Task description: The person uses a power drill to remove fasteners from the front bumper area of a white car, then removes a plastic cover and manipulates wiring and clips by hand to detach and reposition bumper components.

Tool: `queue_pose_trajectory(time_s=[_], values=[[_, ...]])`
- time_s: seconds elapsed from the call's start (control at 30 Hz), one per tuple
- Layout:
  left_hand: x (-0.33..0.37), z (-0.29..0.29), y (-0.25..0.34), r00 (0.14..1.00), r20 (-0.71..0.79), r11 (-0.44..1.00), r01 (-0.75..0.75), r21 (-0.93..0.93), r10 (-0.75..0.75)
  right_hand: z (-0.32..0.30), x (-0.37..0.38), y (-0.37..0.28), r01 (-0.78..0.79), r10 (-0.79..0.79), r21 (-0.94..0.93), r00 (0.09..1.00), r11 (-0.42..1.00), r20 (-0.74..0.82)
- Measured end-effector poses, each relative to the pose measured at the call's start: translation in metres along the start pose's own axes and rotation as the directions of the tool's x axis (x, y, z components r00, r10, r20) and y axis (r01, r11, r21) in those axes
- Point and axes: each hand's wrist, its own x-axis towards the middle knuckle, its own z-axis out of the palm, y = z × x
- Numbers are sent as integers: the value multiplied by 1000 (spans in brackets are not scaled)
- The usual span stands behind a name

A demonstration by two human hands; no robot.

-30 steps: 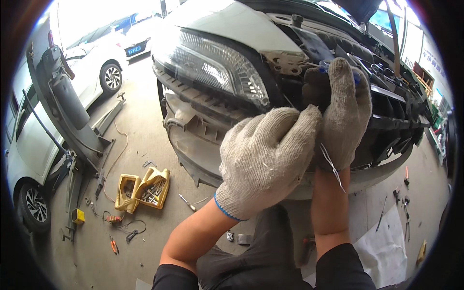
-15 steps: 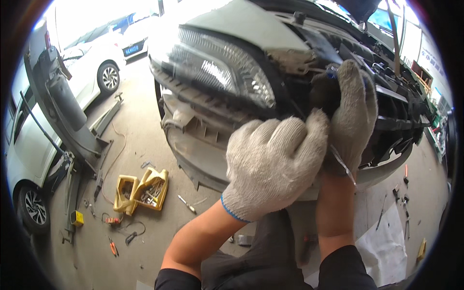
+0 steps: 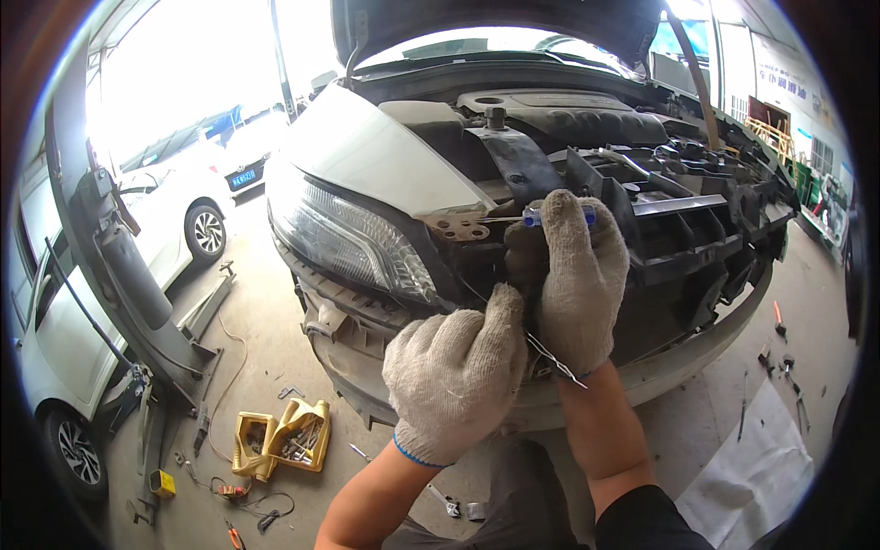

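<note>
Both my hands wear off-white knitted gloves. My right hand (image 3: 587, 280) is closed around the blue translucent handle (image 3: 533, 217) of what looks like a screwdriver, held level. Its thin shaft points left, past a perforated metal bracket (image 3: 458, 228) beside the headlight (image 3: 353, 240). Lower and to the left, my left hand (image 3: 454, 371) pinches a thin wire. A twisted pale end of the wire (image 3: 557, 358) sticks out to the right of its fingertips, and a thin strand runs up-left toward the headlight's edge. My fingers hide the pinched part.
The white car's front is stripped, with its hood (image 3: 495, 23) raised and engine cover (image 3: 559, 115) showing. Yellow cut-open containers (image 3: 307, 440) of small metal parts stand on the floor at left, near a lift post (image 3: 119, 229). A white sheet (image 3: 752, 477) and tools lie at right.
The view has tilted up and drawn back, so the hood and engine now show. Both hands sit further left in the picture, keeping their holds. More of the blue handle is visible.
</note>
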Motion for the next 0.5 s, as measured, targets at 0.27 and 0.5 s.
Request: queue_pose_trajectory(time_s=[0.27,0.5], values=[[-1,3,2,998,-59,994,11,-106,-17,-6,-3,-8,60,-49,-89,993,994,112],[-8,-1,16,986,-85,972,124,-199,-143,-21,7,-5,-94,114,-106,974,990,197]])
